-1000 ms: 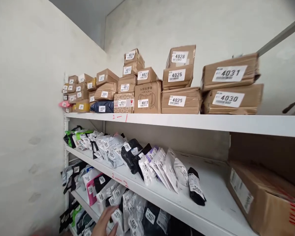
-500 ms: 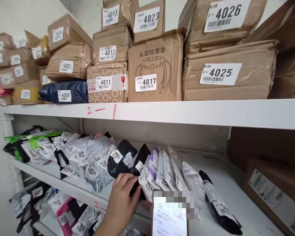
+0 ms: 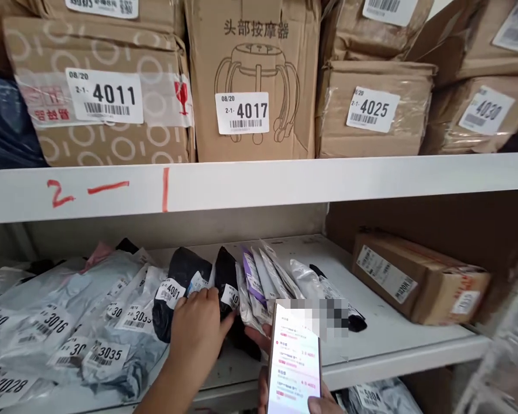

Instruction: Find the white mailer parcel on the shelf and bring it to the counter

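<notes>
Black bag (image 3: 183, 273) near the front edge of the white shelf (image 3: 397, 339), left hand (image 3: 198, 333) flat on it, fingers apart, right hand (image 3: 317, 404) clamped on phone (image 3: 294, 368), grey bags (image 3: 69, 310) leftward, cardboard boxes (image 3: 252, 80) on upper shelf (image 3: 285, 181).

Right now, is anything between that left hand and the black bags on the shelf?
Nothing visible: the left hand lies directly on the black bags. The phone in the right hand sits beside it, not between.

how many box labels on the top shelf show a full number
4: 4011 at left, 4017 in the middle, 4025 right of it, blurry 4030 far right. Labels above are cut off.
</notes>
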A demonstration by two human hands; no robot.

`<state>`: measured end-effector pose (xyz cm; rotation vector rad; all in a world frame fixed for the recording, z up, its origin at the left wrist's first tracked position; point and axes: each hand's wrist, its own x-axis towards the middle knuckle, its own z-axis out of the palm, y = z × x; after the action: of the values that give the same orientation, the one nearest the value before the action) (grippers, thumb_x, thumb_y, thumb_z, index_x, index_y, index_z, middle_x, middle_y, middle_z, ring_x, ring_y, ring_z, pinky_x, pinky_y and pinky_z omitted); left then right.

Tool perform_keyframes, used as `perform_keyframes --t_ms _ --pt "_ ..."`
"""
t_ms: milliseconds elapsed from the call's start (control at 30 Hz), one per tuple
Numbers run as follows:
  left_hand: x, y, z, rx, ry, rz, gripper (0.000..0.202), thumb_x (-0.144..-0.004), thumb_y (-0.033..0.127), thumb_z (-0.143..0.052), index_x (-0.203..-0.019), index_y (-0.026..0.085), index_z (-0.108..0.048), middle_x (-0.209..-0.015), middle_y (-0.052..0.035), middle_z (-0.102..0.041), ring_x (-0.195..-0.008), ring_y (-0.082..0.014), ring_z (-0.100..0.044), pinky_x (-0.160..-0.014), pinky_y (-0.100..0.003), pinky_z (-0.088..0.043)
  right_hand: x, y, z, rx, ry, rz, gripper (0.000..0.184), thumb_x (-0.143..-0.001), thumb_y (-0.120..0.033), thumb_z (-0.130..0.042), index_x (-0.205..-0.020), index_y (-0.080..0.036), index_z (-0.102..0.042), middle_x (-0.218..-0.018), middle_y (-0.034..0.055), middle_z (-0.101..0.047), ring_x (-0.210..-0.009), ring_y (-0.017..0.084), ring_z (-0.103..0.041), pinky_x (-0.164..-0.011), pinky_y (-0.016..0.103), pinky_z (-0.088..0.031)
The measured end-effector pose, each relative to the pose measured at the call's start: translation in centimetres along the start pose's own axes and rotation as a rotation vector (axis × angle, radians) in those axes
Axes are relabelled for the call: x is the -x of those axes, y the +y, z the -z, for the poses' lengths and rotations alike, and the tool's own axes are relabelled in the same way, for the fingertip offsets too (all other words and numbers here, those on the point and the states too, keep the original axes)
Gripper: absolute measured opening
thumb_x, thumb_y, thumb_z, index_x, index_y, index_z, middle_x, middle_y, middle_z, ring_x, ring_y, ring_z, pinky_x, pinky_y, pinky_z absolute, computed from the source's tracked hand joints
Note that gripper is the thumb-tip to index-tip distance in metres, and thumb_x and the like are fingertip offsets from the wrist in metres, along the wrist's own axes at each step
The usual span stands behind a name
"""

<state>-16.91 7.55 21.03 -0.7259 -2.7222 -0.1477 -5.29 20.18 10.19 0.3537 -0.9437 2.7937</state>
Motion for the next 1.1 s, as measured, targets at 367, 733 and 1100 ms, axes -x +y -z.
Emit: perform_keyframes --t_ms 367,733,1100 --pt "4.0 0.4 -1.9 0.423 -0.108 -0.231 0.058 -0.087 0.016 -0.023 -0.143 0.020 -0.039 -0.148 -0.0021 -0.043 -0.133 -0.0180 -0.043 -0.110 -0.039 -0.040 0.2 2.6 1.4 0.052 -0.027 -0.073 0.057 -0.058 -0.037 -0.076 -0.109 -0.013 -0.065 -0.076 0.0102 -0.073 -0.071 0.027 -0.068 -0.069 0.039 -0.050" --pt "-0.8 -1.5 2.3 -0.161 -0.003 -0.145 0.037 -0.089 0.015 -0.033 -0.098 0.008 -0.068 -0.099 -0.0179 -0.068 -0.098 -0.0347 -0.063 -0.082 -0.047 -0.048 -2.4 3.1 -1.7 -0.158 -0.001 0.071 0.090 -0.056 -0.036 -0.077 -0.136 -0.014 -0.044 -0.084 0.0100 -0.074 -0.071 0.021 -0.069 -0.064 0.027 -0.050" --pt "-3.5 -1.7 2.4 0.143 -0.258 -0.128 0.032 -0.086 0.018 -0.029 -0.097 0.021 -0.059 -0.104 -0.0099 -0.069 -0.098 -0.0280 -0.063 -0.078 -0.038 -0.042 -2.7 3.4 -1.5 -0.173 -0.042 0.162 0.078 -0.061 -0.034 -0.071 -0.134 -0.018 -0.048 -0.082 0.0079 -0.073 -0.077 0.023 -0.064 -0.068 0.034 -0.049"
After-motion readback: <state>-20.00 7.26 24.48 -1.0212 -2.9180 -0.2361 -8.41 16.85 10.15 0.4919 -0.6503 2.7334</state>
